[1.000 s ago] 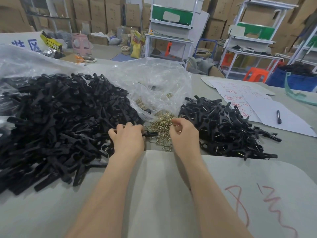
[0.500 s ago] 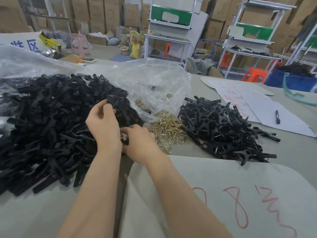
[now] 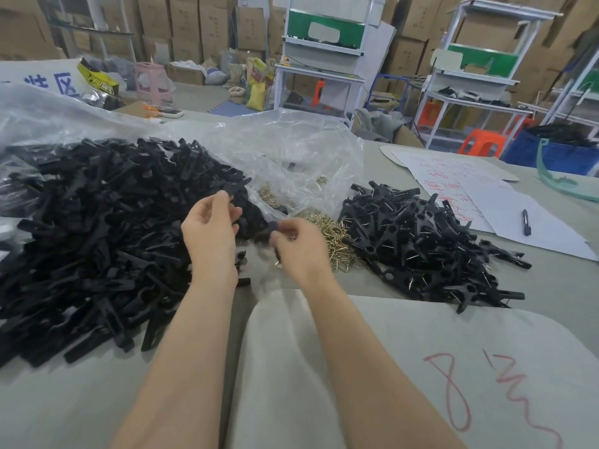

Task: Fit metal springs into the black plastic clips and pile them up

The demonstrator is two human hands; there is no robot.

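Card sheet [image 3: 389, 367] at the worktop's near edge scrawled with a red 8, left hand [image 3: 210, 234] pinching a black clip [image 3: 231, 189] by the left heap [image 3: 97, 228], right hand [image 3: 303, 251], blurred, gripping another clip [image 3: 273, 227], brass springs [image 3: 335, 239] beyond, sprung pile [image 3: 421, 241] right, blue 区 sign [image 3: 48, 79] far left.

Blurred right hand [image 3: 301, 251], its clip [image 3: 272, 229]

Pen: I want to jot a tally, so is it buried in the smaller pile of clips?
No, the pen lies in the open on the white paper, apart from the pile of clips.
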